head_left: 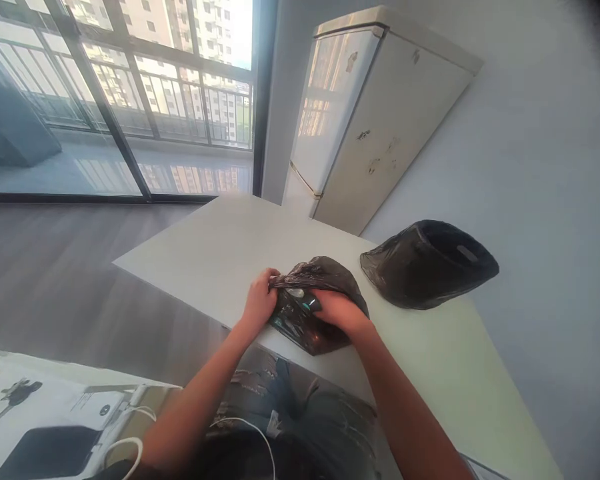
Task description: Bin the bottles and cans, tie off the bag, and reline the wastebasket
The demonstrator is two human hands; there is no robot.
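A black plastic bag (325, 337) lies on the white table (220, 247), its mouth held apart. My left hand (261, 293) grips the bag's rim on the left side, fingers closed on the plastic. Reaching into the opening, my right hand (337, 310) has its fingertips hidden inside the bag. Near those fingers shows a small dark item with a teal mark (311, 304), and beside it a pale rounded item (296, 293). Whether my right hand holds either of them is not clear. Other contents show faintly through the thin plastic.
A bin lined with a black bag (405, 270) stands at the table's right, by the wall. Behind the table is a white fridge (375, 127). At lower left, another white surface (45, 393) carries a dark pad and a cable (130, 447). Glass sliding doors (145, 100) stand beyond.
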